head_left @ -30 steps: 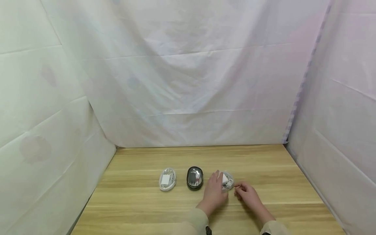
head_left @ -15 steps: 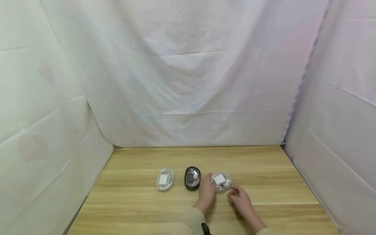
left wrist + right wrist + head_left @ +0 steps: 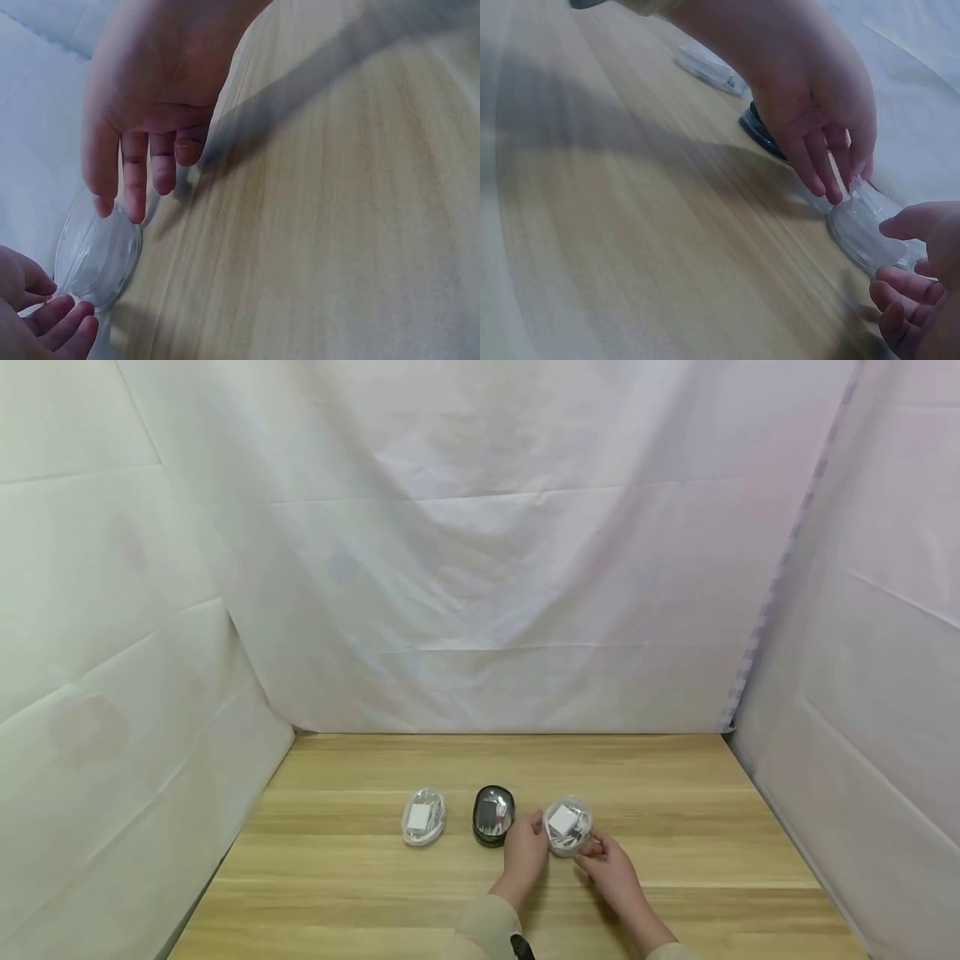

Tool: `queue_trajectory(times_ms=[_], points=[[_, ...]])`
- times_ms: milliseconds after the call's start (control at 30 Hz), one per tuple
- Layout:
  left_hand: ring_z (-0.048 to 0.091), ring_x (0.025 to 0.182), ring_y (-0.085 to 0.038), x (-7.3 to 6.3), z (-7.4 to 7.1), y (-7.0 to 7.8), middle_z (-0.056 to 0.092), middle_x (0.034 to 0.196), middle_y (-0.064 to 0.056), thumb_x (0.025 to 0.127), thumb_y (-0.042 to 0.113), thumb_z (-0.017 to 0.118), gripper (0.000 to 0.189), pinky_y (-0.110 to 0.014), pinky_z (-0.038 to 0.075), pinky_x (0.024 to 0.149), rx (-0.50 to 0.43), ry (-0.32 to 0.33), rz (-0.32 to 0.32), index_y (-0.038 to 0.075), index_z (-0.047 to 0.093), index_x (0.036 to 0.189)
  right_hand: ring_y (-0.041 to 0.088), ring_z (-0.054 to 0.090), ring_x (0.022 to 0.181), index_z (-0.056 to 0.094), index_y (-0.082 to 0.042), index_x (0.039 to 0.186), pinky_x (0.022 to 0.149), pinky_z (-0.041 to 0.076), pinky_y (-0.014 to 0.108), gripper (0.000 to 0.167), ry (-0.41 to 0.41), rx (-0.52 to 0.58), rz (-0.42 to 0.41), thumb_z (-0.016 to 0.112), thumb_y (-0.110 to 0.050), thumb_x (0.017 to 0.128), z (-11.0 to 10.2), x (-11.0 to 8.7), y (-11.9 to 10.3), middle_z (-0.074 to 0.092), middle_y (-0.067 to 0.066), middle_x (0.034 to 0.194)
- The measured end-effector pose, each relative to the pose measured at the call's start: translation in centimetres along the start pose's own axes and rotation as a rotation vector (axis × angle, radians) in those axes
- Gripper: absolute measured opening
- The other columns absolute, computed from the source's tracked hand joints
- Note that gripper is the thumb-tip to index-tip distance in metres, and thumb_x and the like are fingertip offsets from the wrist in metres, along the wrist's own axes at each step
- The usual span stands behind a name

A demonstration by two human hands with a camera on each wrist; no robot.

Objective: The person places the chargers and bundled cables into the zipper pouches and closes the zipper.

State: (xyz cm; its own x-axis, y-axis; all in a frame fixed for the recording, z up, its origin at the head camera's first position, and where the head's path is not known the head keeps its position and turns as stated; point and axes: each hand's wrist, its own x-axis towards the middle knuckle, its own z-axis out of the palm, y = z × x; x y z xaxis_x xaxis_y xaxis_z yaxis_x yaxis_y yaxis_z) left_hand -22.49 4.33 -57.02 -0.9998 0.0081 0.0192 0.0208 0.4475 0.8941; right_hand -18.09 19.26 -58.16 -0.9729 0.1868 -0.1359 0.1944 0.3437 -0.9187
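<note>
A clear oval case (image 3: 567,825) holding a white charger plug and a coiled white cable is at the right of a row of three, tilted on the table. My left hand (image 3: 525,852) holds its left rim between thumb and fingertips; the right wrist view shows the left hand (image 3: 817,112) at the upper edge. At the case's lower right, my right hand (image 3: 613,870) pinches the edge. In the left wrist view, thumb and fingertips of the right hand (image 3: 37,307) meet at the rim of the clear case (image 3: 101,251).
Just left of my left hand lies a black-rimmed oval case (image 3: 493,816) with a dark plug and cable inside. Farther left is another clear case (image 3: 423,817) with a white plug. White cloth (image 3: 480,568) hangs behind and beside the wood-grain table (image 3: 337,893).
My left hand has moved from over the clear case to its left rim, uncovering the white plug. The case has turned and tilted slightly, and my right hand has come onto its edge.
</note>
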Motion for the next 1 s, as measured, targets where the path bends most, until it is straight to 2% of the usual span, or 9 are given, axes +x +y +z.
queue_trajectory(times_ms=[200,333,433,533,733,900,1000], points=[[0.066,0.086,-0.018,-0.7,0.5,-0.1,0.073,0.093,-0.006,0.085,0.001,0.064,0.023,-0.038,0.055,0.077,-0.035,0.027,0.024,0.002,0.075,0.105,0.019,0.058,0.073,0.04,0.011,0.139,0.06,0.052,0.028,0.064,-0.003,-0.027,0.011,0.07,-0.012,0.087,-0.5,0.4,-0.3,0.06,0.016,0.104],[0.057,0.068,-0.009,-1.1,0.9,0.1,0.067,0.073,0.001,0.082,0.002,0.066,0.008,-0.029,0.051,0.065,-0.07,0.031,0.004,0.004,0.073,0.082,0.024,0.061,0.086,0.043,0.011,0.138,0.067,0.053,0.031,0.06,-0.005,-0.058,-0.012,0.068,-0.012,0.089,-0.9,0.7,-0.4,0.062,0.018,0.108],[0.051,0.06,-0.006,-1.3,1.3,0.2,0.061,0.064,0.002,0.08,-0.002,0.066,0.011,-0.025,0.047,0.058,-0.099,0.041,0.005,0.005,0.067,0.07,0.03,0.061,0.096,0.047,0.012,0.135,0.069,0.053,0.031,0.053,-0.004,-0.045,-0.04,0.066,-0.008,0.09,-1.1,1.0,-0.5,0.064,0.019,0.108],[0.051,0.059,-0.004,-1.5,1.6,0.4,0.062,0.064,0.0,0.079,-0.004,0.067,0.011,-0.023,0.047,0.057,-0.136,0.038,0.007,0.003,0.067,0.071,0.032,0.061,0.1,0.05,0.011,0.133,0.068,0.053,0.029,0.048,0.0,-0.036,-0.049,0.064,-0.005,0.09,-1.2,1.3,-0.4,0.065,0.019,0.108],[0.052,0.061,-0.004,-2.0,2.1,0.7,0.059,0.065,0.005,0.082,-0.001,0.066,0.008,-0.022,0.047,0.056,-0.153,0.027,0.002,0.003,0.065,0.075,0.031,0.062,0.099,0.052,0.011,0.132,0.068,0.052,0.026,0.045,0.015,-0.067,-0.074,0.062,-0.003,0.091,-1.4,1.8,-0.3,0.065,0.023,0.111],[0.053,0.063,-0.005,-2.3,2.5,0.8,0.059,0.066,0.006,0.083,0.0,0.066,0.008,-0.024,0.047,0.058,-0.16,0.042,-0.012,0.005,0.066,0.078,0.035,0.061,0.104,0.053,0.01,0.132,0.077,0.051,0.031,0.044,0.016,-0.086,-0.097,0.061,-0.004,0.091,-1.4,2.2,-0.1,0.064,0.024,0.113],[0.055,0.067,-0.007,-2.6,2.8,0.8,0.061,0.071,0.003,0.083,0.0,0.066,0.006,-0.026,0.049,0.061,-0.165,0.051,-0.007,0.006,0.067,0.082,0.037,0.06,0.108,0.053,0.01,0.132,0.085,0.05,0.037,0.043,0.018,-0.093,-0.104,0.061,-0.005,0.092,-1.4,2.2,0.0,0.064,0.025,0.115]])
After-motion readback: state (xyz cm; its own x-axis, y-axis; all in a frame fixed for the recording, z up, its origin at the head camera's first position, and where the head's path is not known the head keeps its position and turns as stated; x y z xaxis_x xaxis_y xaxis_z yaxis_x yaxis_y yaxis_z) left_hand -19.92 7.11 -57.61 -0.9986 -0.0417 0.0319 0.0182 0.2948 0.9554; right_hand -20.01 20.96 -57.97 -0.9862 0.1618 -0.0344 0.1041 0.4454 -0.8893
